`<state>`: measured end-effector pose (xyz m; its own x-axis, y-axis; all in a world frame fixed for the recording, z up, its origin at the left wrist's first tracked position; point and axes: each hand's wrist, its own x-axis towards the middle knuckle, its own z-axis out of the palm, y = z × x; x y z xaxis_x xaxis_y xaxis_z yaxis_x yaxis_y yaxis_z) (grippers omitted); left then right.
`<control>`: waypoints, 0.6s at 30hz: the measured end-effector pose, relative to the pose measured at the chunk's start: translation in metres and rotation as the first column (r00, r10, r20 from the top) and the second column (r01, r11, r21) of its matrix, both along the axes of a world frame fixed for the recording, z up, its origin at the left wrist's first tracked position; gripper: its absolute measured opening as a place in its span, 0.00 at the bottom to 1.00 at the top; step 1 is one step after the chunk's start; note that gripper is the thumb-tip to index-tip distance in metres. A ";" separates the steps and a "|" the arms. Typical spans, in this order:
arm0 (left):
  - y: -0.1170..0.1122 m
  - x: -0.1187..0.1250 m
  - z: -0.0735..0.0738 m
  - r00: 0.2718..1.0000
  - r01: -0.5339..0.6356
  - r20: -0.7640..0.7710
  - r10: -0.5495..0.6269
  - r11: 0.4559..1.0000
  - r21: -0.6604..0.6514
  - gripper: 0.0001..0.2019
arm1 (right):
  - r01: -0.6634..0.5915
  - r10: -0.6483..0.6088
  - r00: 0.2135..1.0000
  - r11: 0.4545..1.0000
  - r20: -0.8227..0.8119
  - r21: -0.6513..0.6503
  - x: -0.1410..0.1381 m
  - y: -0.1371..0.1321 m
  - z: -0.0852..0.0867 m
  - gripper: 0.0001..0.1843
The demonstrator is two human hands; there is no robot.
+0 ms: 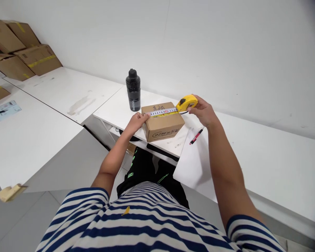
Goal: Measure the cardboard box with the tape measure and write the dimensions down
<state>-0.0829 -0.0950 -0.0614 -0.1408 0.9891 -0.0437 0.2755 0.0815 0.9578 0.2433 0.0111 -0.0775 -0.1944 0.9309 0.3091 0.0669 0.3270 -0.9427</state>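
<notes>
A small brown cardboard box [164,124] sits on the white table in front of me, with printing on its near side and handwriting on top. Across its top lies the white, numbered blade of a yellow tape measure [186,103]. My right hand [203,111] grips the tape measure's case just off the box's right edge. At the box's left edge, my left hand [137,122] pinches the blade's end, thumb on top; the tip itself is hidden under the fingers.
A black water bottle [133,90] stands behind the box to the left. Right of the box, a red and black pen [196,137] lies on white paper [193,162]. Several larger cartons [39,58] are stacked at the far left. A white wall [199,49] rises behind the table.
</notes>
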 end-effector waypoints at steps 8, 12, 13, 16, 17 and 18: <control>0.004 -0.007 0.012 0.977 0.068 -0.207 -0.040 0.990 0.127 0.17 | 0.048 -0.056 0.994 0.995 0.096 0.085 0.009 -0.001 0.010 0.52; 0.016 -0.015 0.032 0.993 0.040 -0.115 -0.010 0.964 0.262 0.11 | 0.160 -0.235 0.951 0.931 0.202 0.329 0.007 -0.049 0.019 0.54; 0.024 -0.017 0.041 0.994 0.048 -0.108 -0.018 0.958 0.283 0.11 | 0.183 -0.286 0.933 0.900 0.221 0.395 0.000 -0.070 0.021 0.53; 0.057 -0.020 0.065 0.966 0.224 -0.183 -0.180 0.940 0.256 0.12 | 0.269 -0.488 0.837 0.760 0.247 0.591 -0.037 -0.142 0.022 0.47; 0.069 -0.018 0.070 0.937 0.313 -0.227 -0.264 0.925 0.217 0.12 | 0.287 -0.552 0.790 0.717 0.266 0.635 -0.054 -0.163 0.021 0.44; 0.081 -0.015 0.074 0.906 0.380 -0.272 -0.325 0.907 0.182 0.13 | 0.316 -0.615 0.740 0.676 0.273 0.665 -0.071 -0.181 0.019 0.42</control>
